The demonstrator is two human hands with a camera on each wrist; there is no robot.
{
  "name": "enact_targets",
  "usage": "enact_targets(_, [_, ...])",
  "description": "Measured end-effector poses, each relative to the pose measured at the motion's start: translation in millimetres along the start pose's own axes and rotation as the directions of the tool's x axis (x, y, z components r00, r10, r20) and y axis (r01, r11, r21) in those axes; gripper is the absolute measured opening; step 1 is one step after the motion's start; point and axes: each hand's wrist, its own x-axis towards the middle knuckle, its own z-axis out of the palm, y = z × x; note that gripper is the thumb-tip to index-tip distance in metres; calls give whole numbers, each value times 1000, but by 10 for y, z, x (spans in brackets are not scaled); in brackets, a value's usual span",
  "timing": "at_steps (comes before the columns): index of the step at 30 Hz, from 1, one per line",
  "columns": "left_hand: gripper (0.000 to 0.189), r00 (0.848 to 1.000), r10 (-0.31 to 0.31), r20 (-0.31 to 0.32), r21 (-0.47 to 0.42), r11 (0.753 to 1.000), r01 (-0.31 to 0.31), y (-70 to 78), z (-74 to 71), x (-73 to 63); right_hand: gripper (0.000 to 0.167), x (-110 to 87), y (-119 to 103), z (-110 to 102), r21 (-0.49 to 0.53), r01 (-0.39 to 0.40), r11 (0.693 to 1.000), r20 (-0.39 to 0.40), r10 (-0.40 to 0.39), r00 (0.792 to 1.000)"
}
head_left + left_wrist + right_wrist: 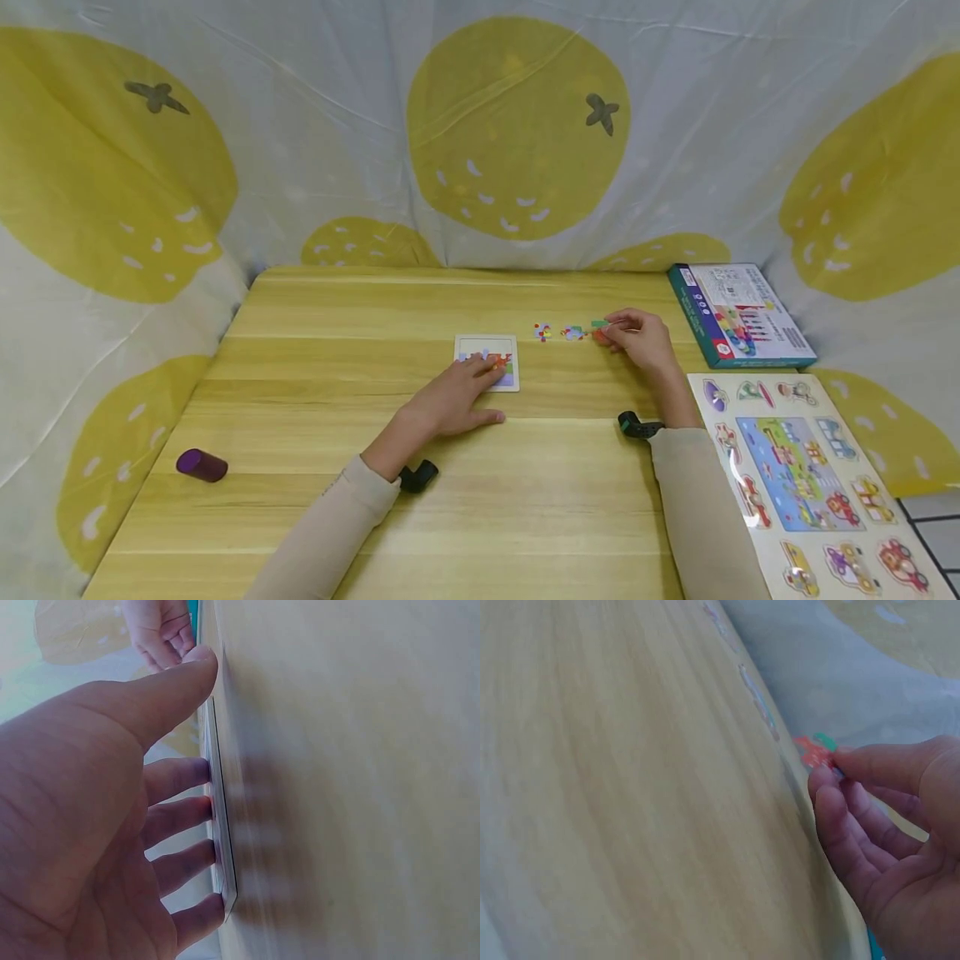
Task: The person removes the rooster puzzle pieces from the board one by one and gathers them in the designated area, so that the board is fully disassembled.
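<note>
A small jigsaw board (pixel 486 342) with a pale frame lies on the table, its lower part filled with colourful pieces. My left hand (pixel 450 398) rests its straight fingertips on the board, thumb spread out to the side; the left wrist view shows the fingers (pixel 180 821) along the board's edge (pixel 223 847). To the right, my right hand (pixel 641 340) pinches a red and green puzzle piece (pixel 814 751) between thumb and fingers. Two loose puzzle pieces, one red and yellow (pixel 542 332) and one bluish (pixel 573 333), lie between the board and that hand.
At the back right lies a puzzle box (pixel 750 312). In front of it, a large picture board (pixel 720 467) with vehicle pictures runs along the table's right side. A purple cylinder (pixel 202 465) lies at the left. A fruit-patterned cloth (pixel 330 150) hangs behind the table.
</note>
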Motion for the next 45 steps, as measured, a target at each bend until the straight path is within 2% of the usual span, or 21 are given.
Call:
enact_targets(5, [81, 1000, -1, 6, 9, 1000, 1, -8, 4, 6, 23, 10, 43, 4, -38, 1, 999, -12, -1, 1000])
enact_targets(12, [83, 1000, -1, 7, -10, 1000, 1, 1, 9, 5, 21, 6, 83, -2, -221, 21, 975, -53, -34, 998])
enact_targets(22, [84, 1000, -10, -19, -22, 1000, 10, -5, 14, 16, 22, 27, 90, 7, -300, 17, 954, -73, -41, 996])
enact_targets(29, [85, 1000, -18, -5, -11, 1000, 18, 12, 26, 20, 21, -9, 57, 20, -298, 8, 954, -78, -32, 996])
enact_targets(35, [86, 1000, -6, -8, 42, 999, 6, 22, 50, 27, 26, -21, 41, 22, -293, -11, 956, -89, -16, 996])
enact_targets(45, [86, 1000, -13, -18, 112, 994, 15, 84, 56, 20, 29, -35, 31, 43, -207, -24, 978, -84, 7, 996])
